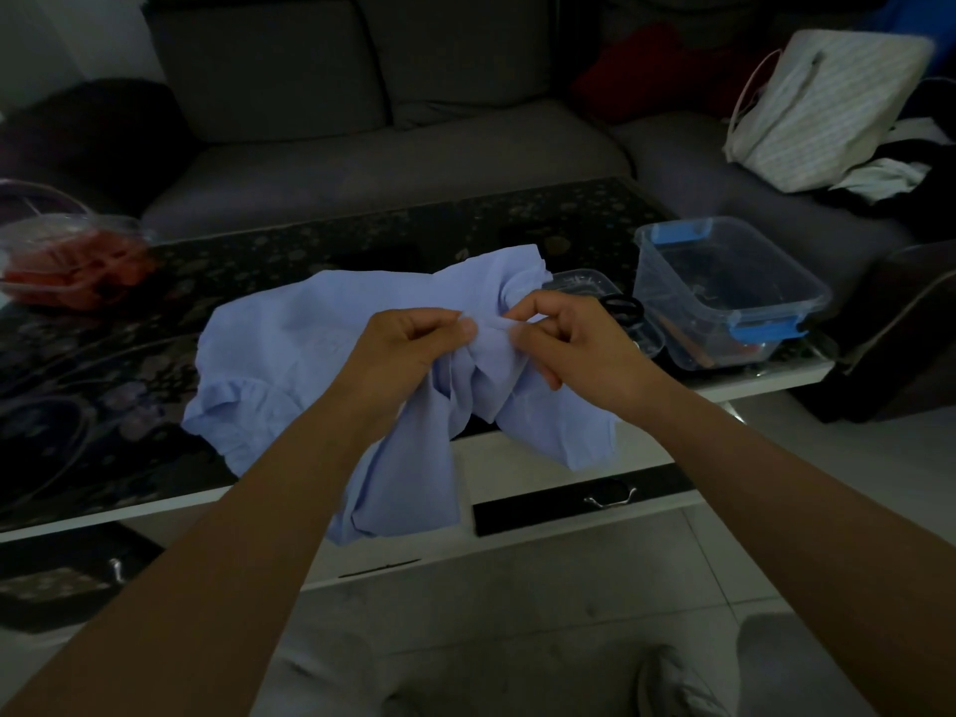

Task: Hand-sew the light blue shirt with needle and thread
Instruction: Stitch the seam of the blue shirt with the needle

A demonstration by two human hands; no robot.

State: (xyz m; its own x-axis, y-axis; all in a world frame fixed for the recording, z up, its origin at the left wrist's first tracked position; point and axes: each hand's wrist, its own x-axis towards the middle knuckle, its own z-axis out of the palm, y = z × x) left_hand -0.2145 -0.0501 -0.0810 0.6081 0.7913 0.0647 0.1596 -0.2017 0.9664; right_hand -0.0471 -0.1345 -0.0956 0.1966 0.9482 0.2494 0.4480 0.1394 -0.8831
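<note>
The left hand (pixel 408 349) and right hand (pixel 574 344) each have their fingers (pixel 522 331) closed in a pinch on one fold of the shirt (pixel 310 349). The shirt lies bunched on the desk (pixel 362 235), its lower part hanging over the front edge. I cannot make out a needle or thread. The fold is best kept taut and flat between the pinches, with the layers aligned. The cloth looks thin, soft, matt and creased, with a gathered ruffle; the desk top is glossy, dark and flowered.

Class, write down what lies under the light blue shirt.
Under the light blue shirt the dark flowered tabletop shows around it, and the shirt's near part hangs over the front edge. Whatever else lies beneath the cloth is covered.
</note>
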